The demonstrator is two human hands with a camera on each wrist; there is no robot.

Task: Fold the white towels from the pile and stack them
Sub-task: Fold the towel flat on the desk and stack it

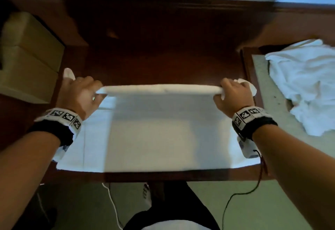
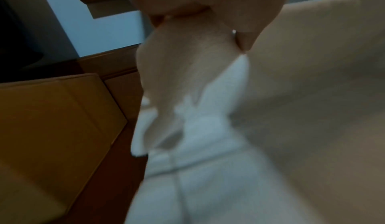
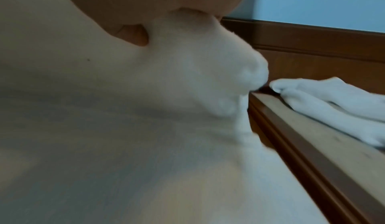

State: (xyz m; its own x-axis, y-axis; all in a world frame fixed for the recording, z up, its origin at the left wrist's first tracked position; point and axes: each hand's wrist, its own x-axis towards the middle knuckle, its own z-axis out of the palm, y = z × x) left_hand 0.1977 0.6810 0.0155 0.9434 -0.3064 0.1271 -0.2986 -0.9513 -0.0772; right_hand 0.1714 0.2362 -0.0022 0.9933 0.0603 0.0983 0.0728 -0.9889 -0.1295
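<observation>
A white towel [image 1: 150, 131] lies spread on the dark wooden table [image 1: 163, 52], its far edge lifted into a taut fold between both hands. My left hand [image 1: 81, 91] grips the left end of that edge, a corner of cloth poking out beyond the knuckles. My right hand [image 1: 230, 93] grips the right end, bunched cloth showing past its fingers. In the left wrist view the towel [image 2: 200, 128] hangs from my left hand [image 2: 208, 10]. In the right wrist view the towel [image 3: 145, 112] fills the frame under my right hand [image 3: 129, 13]. The pile of unfolded white towels [image 1: 308, 84] sits to the right.
A cardboard box [image 1: 27, 57] stands at the table's left end, also seen as the box [image 2: 48, 128]. The pile [image 3: 333, 102] rests on a grey-topped side surface [image 1: 268, 91] with a wooden rim. Cables trail on the floor below the near table edge.
</observation>
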